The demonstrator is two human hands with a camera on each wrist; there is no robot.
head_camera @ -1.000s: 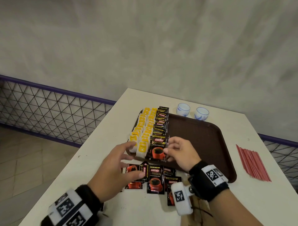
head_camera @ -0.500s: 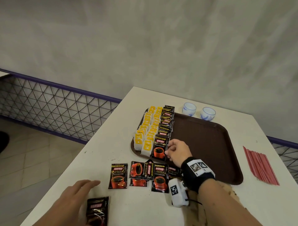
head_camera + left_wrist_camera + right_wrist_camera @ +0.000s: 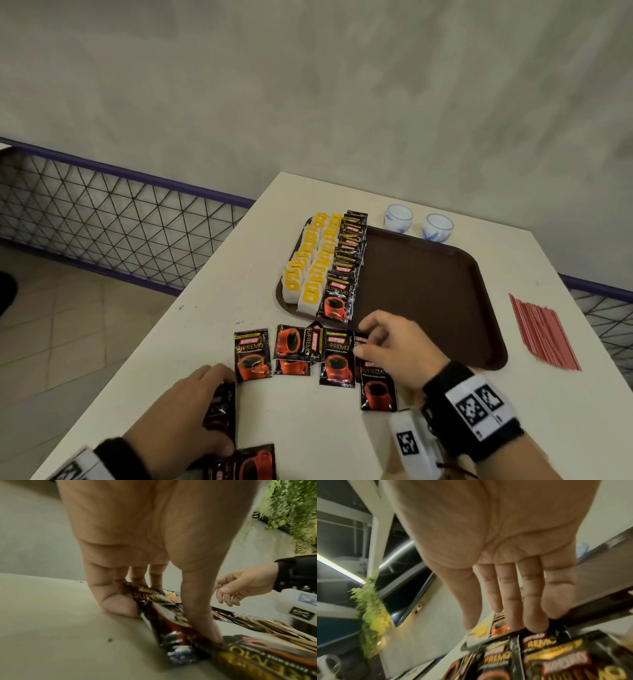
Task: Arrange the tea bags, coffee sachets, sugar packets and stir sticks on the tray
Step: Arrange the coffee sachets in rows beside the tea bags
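Note:
A brown tray (image 3: pixel 428 291) carries two rows of white packets with yellow labels (image 3: pixel 308 270) and a row of black coffee sachets (image 3: pixel 346 263) along its left side. Several loose coffee sachets (image 3: pixel 335 359) lie on the table in front of the tray. My left hand (image 3: pixel 214 411) pinches one coffee sachet (image 3: pixel 222 416) between thumb and fingers, and the sachet (image 3: pixel 164 626) is tipped up on its edge. My right hand (image 3: pixel 363 337) hovers over the loose sachets with relaxed fingers (image 3: pixel 536 615) and holds nothing. Red stir sticks (image 3: pixel 544 332) lie right of the tray.
Two small blue-and-white cups (image 3: pixel 397 219) stand behind the tray's far edge. One more coffee sachet (image 3: pixel 255 462) lies at the near table edge beside my left wrist. The table's left edge (image 3: pixel 154 342) drops to a tiled floor with a mesh fence beyond.
My left hand drew back from the loose sachets to the near left and took hold of a sachet there. My right hand came off the tray's front sachet and moved over the loose ones.

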